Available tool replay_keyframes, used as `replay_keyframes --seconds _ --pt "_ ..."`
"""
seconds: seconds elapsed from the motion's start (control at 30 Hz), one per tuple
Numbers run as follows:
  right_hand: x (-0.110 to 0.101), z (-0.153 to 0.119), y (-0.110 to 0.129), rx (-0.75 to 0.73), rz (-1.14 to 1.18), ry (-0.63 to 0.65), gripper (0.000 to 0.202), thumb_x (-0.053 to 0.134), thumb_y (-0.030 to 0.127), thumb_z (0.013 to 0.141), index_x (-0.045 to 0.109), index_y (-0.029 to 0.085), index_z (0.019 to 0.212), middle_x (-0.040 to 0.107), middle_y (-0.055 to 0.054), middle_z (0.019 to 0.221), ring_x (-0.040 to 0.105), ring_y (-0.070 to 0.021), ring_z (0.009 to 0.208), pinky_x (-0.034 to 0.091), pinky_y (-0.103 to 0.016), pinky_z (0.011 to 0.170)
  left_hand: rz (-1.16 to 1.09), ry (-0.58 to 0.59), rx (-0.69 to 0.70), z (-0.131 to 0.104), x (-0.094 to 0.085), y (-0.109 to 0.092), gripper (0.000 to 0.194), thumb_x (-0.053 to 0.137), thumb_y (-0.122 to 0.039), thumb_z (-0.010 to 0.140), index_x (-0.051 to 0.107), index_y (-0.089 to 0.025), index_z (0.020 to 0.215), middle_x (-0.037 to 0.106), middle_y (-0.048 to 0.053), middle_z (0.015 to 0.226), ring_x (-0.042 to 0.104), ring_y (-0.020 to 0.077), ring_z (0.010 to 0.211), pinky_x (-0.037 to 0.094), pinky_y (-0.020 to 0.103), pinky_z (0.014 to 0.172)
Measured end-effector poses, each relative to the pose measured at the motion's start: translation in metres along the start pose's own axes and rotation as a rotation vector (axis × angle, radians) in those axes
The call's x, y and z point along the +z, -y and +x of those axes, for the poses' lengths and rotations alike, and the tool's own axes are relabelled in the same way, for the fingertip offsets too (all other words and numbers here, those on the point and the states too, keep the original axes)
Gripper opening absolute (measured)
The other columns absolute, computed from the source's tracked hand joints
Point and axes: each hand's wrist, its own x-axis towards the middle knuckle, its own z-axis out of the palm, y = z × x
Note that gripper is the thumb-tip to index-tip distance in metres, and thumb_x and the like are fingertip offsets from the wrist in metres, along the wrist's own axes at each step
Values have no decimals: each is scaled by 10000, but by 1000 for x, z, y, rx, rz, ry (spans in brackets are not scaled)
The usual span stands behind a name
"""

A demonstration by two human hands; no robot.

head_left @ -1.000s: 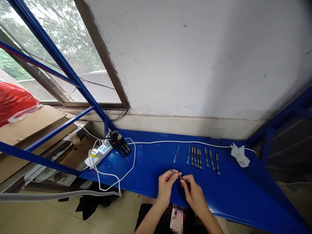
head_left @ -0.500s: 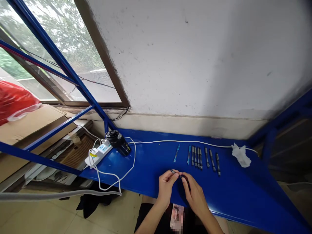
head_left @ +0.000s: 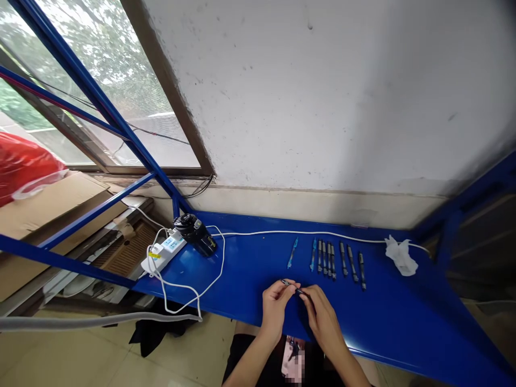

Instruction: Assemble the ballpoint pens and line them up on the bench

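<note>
A dark pen (head_left: 298,291) is held level between my two hands, above the front part of the blue table (head_left: 242,269). Its left end is pinched by the fingers of my left hand (head_left: 276,306), and its right end by my right hand (head_left: 321,317). Both hands are closed, and the fingers hide much of the pen. Beyond them lies a row of pens: a blue pen (head_left: 293,252) stands apart on the left, another blue pen (head_left: 313,255) follows, then several black pens (head_left: 331,260) extend to the right.
A crumpled white tissue (head_left: 401,256) lies at the table's right end. On the left are a black bottle-like object (head_left: 195,234), a white power strip (head_left: 163,255) and a looped white cable (head_left: 222,258). Blue frame bars (head_left: 137,145) rise at the left. A phone (head_left: 293,359) rests on my lap.
My right fingers have shifted slightly along the pen, so a bit more of it shows between the hands. The left hand stays nearly still. The pens on the table have not moved.
</note>
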Motion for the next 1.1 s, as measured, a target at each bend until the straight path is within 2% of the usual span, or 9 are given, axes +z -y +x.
replay_keyframes --seconds 0.13,0.23,0.3,0.43,0.53,0.67,0.77,0.9,1.1 --pt "1 -3 -3 53 -1 11 232 482 389 1133 671 259 1100 761 -71 1019 765 -220 910 619 -325 805 15 -2 -10 0 1 -1 313 875 -446 867 823 -160 983 841 124 1018 786 305 1055 589 427 1006" --pt "2 -3 -4 13 -70 15 234 505 377 1123 688 269 1223 784 -80 1088 771 -258 1022 620 -402 927 13 -22 19 0 0 1 302 860 -451 889 811 -163 968 828 105 994 776 273 1019 582 387 968" --pt "2 -3 -4 -24 -80 6 246 484 351 1127 700 283 1222 786 -77 1097 768 -265 1033 606 -435 982 13 -30 29 1 -1 3 306 863 -457 888 805 -164 954 822 97 983 767 258 997 576 371 949" --pt "3 -5 -5 35 3 26 211 460 352 1138 653 274 1104 769 -68 1043 762 -230 918 613 -358 841 42 -55 24 3 -3 8 324 863 -476 887 787 -163 922 814 86 941 747 224 926 564 346 913" --pt "2 -6 -4 87 -20 16 191 524 404 1119 642 264 1173 768 -66 1037 757 -236 915 600 -346 804 11 -85 44 4 -4 10 347 850 -495 900 748 -163 888 789 69 903 725 196 872 560 326 884" --pt "-2 -3 -2 -18 -155 34 322 514 373 1124 667 317 1402 756 -67 1088 723 -265 988 557 -398 854 -96 -43 55 4 -1 5 338 782 -510 965 714 -180 986 780 66 961 753 214 952 576 338 900" --pt "-4 -1 -5 -40 -226 -14 320 488 312 1125 718 327 1347 728 -71 1036 677 -263 923 499 -406 790 -186 -47 28 4 1 1 361 736 -542 996 671 -195 1073 797 83 1006 780 242 1040 584 353 920" --pt "-4 -3 -11 7 -290 -147 289 511 298 1106 731 304 1294 712 -103 1103 634 -302 986 458 -445 818 -282 -101 9 5 -1 -1 409 722 -572 1000 610 -208 1151 816 116 1095 791 271 1134 568 407 1015" --pt "-2 -6 -12 30 -291 -147 290 515 300 1099 725 319 1299 703 -107 1126 613 -316 1006 435 -455 836 -277 -82 -4 4 -2 -4 446 729 -596 986 604 -206 1164 819 143 1137 793 305 1159 563 450 1042"
